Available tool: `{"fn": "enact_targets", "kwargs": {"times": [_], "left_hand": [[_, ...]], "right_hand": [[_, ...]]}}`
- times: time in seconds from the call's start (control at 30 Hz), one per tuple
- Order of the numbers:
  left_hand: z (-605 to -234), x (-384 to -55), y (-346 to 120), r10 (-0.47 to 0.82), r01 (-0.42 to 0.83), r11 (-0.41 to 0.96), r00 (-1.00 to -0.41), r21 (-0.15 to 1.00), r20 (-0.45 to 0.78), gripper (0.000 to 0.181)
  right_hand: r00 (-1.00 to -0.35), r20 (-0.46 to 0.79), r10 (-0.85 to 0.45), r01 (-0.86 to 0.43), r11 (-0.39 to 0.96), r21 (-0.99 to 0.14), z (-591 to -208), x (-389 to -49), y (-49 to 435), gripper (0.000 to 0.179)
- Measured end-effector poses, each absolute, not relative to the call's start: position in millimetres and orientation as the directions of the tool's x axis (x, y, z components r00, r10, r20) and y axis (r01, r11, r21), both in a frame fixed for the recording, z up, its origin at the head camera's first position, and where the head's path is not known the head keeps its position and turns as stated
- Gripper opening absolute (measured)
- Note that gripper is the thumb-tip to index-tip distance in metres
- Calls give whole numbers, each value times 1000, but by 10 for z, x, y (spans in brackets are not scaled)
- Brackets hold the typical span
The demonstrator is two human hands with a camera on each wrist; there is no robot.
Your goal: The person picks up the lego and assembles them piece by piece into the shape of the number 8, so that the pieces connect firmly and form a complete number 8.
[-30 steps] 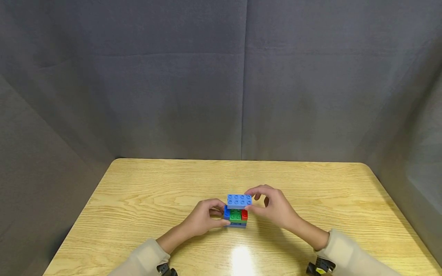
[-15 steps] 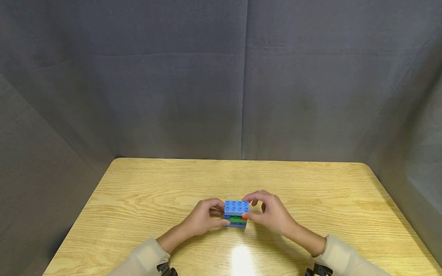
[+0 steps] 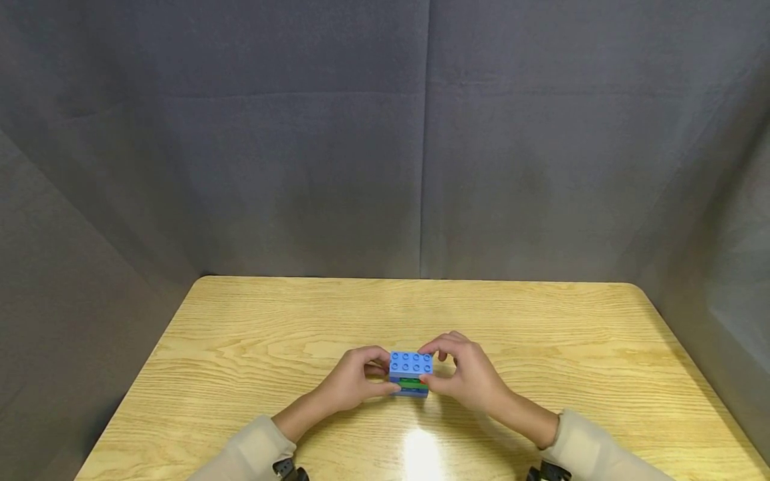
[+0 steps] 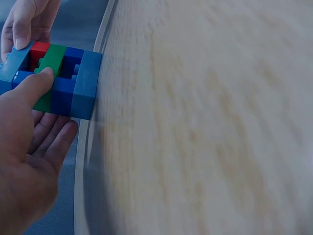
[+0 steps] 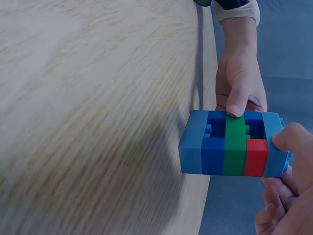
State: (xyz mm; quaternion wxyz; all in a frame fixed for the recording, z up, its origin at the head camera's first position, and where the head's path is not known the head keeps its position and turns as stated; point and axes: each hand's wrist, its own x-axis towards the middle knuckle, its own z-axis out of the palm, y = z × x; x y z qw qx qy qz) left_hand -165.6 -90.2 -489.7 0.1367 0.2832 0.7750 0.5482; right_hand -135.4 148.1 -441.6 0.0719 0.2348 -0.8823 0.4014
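A stack of toy building bricks stands on the table between both hands. Its top layer is a light blue eight-stud brick [image 3: 411, 363], pinched at the right end by my right hand [image 3: 472, 374]. In the right wrist view a small red brick [image 5: 256, 157] sits under that top brick, then a green brick [image 5: 234, 156], a dark blue brick [image 5: 213, 156] and a light blue bottom brick [image 5: 191, 157]. Gaps show between the small bricks. My left hand [image 3: 351, 381] grips the stack's left end, its thumb across the front at the green layer and its fingers behind.
The wooden table [image 3: 277, 314] has rounded far corners. Grey cloth [image 3: 289, 147] hangs behind it and along both sides. A bright light reflection lies on the tabletop in front of the stack.
The right hand has brought the light blue brick down and slightly left onto the stack, covering the studs of the layer below. The left hand has stayed in place.
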Motion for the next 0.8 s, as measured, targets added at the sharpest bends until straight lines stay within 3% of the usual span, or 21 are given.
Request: {"fn": "enact_targets", "kwargs": {"times": [0.8], "left_hand": [[-4909,-1656,-892,591,312,239,-798,920,118,31]], "right_hand": [[-871,351,-344,-491,579,-650,-4474,-1340,1490,34]]}}
